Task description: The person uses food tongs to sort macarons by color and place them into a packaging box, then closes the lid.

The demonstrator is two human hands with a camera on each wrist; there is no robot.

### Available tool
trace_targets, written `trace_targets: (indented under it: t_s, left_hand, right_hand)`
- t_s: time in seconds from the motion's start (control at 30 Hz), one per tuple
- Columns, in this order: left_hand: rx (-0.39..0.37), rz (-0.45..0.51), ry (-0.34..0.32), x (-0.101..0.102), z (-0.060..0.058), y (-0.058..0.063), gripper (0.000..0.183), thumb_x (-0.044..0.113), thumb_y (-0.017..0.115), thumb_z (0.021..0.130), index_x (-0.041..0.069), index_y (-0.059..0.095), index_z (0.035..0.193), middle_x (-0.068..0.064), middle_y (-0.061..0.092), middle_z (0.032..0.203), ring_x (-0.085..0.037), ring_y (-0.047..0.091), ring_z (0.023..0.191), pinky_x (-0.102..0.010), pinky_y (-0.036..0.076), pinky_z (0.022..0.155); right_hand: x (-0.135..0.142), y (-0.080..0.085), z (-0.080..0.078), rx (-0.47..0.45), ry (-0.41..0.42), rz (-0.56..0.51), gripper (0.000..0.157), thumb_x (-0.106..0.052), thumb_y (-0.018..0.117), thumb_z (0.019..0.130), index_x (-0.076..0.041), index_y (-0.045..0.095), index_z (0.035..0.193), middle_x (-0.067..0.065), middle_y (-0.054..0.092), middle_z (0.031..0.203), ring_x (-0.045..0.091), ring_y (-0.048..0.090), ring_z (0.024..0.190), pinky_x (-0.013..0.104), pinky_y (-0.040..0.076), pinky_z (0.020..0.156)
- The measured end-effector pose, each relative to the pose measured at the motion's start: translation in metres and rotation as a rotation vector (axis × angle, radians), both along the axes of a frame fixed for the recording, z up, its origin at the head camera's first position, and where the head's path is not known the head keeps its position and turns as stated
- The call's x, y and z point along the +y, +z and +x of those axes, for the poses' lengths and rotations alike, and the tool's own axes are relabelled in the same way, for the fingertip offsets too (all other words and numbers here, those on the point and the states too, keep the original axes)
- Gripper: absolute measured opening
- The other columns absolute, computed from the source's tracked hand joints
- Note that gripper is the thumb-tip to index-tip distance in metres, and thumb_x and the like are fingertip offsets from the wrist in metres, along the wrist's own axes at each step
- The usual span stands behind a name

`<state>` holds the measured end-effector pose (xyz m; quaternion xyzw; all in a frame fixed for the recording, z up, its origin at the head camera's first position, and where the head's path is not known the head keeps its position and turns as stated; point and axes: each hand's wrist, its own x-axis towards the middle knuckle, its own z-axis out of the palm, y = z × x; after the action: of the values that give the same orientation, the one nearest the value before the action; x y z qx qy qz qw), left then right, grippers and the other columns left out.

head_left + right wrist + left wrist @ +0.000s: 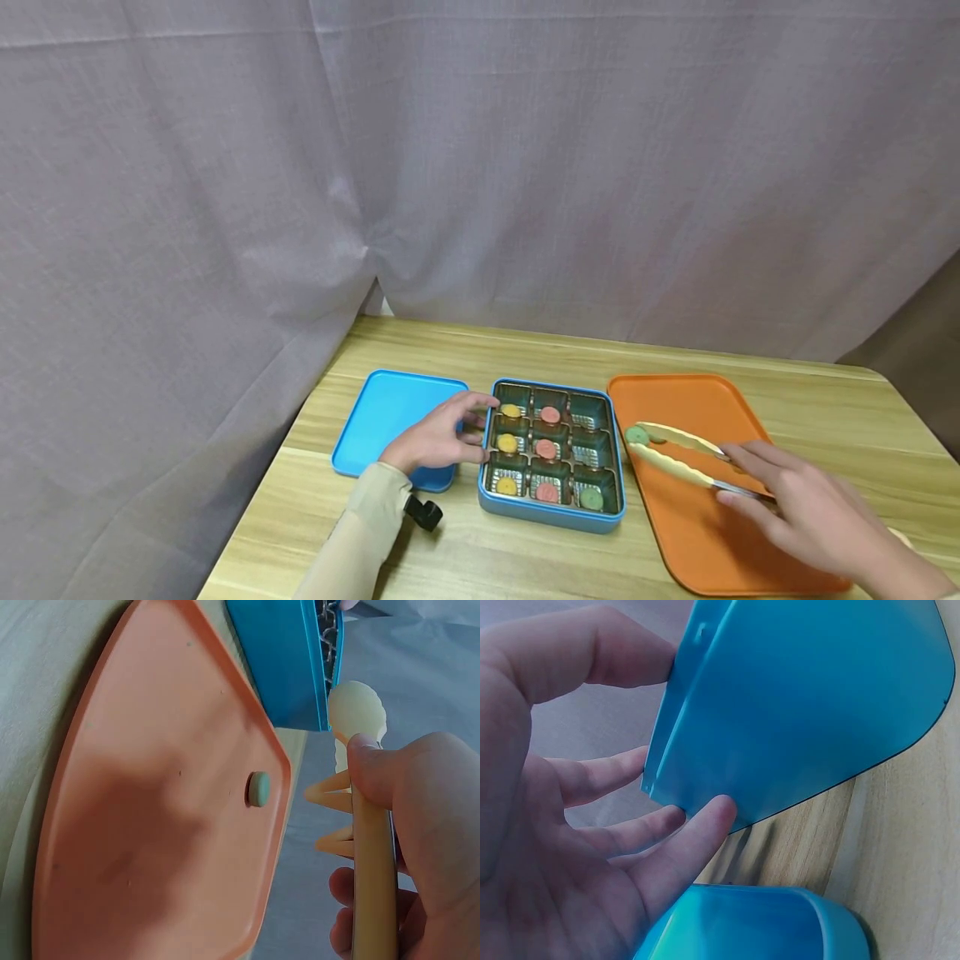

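My right hand (pixel 806 500) holds a pair of tongs (pixel 375 881) with pale, scalloped tips. Between the tips is a round green cookie (pixel 637 436), near the right wall of a blue box (pixel 551 514). A second green cookie (pixel 259 789) lies on the orange tray (pixel 720 533). Fingers of my left hand (pixel 442 433) touch the left side of the box, thumb lower and other fingers higher. In the box's divided liner, yellow cookies (pixel 507 443) fill the left column and pink cookies (pixel 546 449) the middle one. Another green cookie (pixel 592 498) sits in the front right compartment.
A flat blue lid (pixel 390 412) lies left of the box, partly under my left hand. The wooden table (pixel 442 343) ends at a grey curtain (pixel 525 208) behind. Right beside the box stands the low-rimmed tray.
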<state>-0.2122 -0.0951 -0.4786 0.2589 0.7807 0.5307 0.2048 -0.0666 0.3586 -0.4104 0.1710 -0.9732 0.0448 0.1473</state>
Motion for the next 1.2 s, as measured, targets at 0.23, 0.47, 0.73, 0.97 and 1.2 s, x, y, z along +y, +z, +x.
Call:
trace_targets:
  t_s: [0.23,0.47,0.73,0.97,1.2]
  left_hand:
    - [-0.006,0.004,-0.002,0.001,0.0,0.0,0.076,0.007,0.082,0.086,0.014,0.05,0.154,-0.009,0.046,0.152,-0.028,0.06,0.126,-0.035,0.059,0.099]
    - [-0.003,0.002,-0.004,0.001,0.0,0.001,0.075,0.008,0.082,0.086,0.015,0.051,0.153,-0.008,0.045,0.153,-0.028,0.06,0.126,-0.035,0.058,0.099]
    - [0.008,-0.003,0.001,0.001,0.0,0.001,0.075,0.009,0.083,0.085,0.016,0.052,0.152,-0.008,0.047,0.152,-0.026,0.059,0.125,-0.035,0.058,0.1]
    - [0.002,-0.003,0.002,0.001,0.0,0.001,0.074,0.009,0.083,0.085,0.017,0.052,0.152,-0.008,0.045,0.153,-0.026,0.059,0.125,-0.035,0.058,0.099]
    - [0.01,-0.015,0.007,0.001,-0.001,-0.001,0.074,0.011,0.083,0.085,0.018,0.052,0.152,-0.008,0.045,0.153,-0.026,0.059,0.125,-0.035,0.057,0.1]
  right_hand:
    - [-0.01,0.001,-0.002,0.04,0.053,-0.005,0.061,-0.042,0.087,0.084,-0.01,0.07,0.133,-0.004,0.071,0.121,0.014,0.069,0.09,0.035,0.053,0.057]
    - [-0.025,0.0,-0.008,0.053,0.111,-0.027,0.057,-0.037,0.09,0.082,-0.01,0.073,0.13,-0.009,0.07,0.114,-0.001,0.058,0.08,0.028,0.048,0.053]
    - [-0.035,-0.005,-0.015,0.093,0.156,-0.018,0.059,-0.036,0.092,0.079,-0.007,0.074,0.127,-0.006,0.071,0.114,0.008,0.066,0.086,0.032,0.054,0.057]
    - [-0.038,-0.008,-0.016,0.075,0.159,-0.029,0.059,-0.036,0.091,0.08,-0.005,0.074,0.127,-0.005,0.072,0.115,0.011,0.067,0.089,0.032,0.054,0.058]
    - [-0.038,-0.01,-0.017,0.064,0.166,-0.043,0.059,-0.036,0.091,0.08,-0.006,0.073,0.128,-0.007,0.071,0.114,0.004,0.061,0.082,0.029,0.049,0.055]
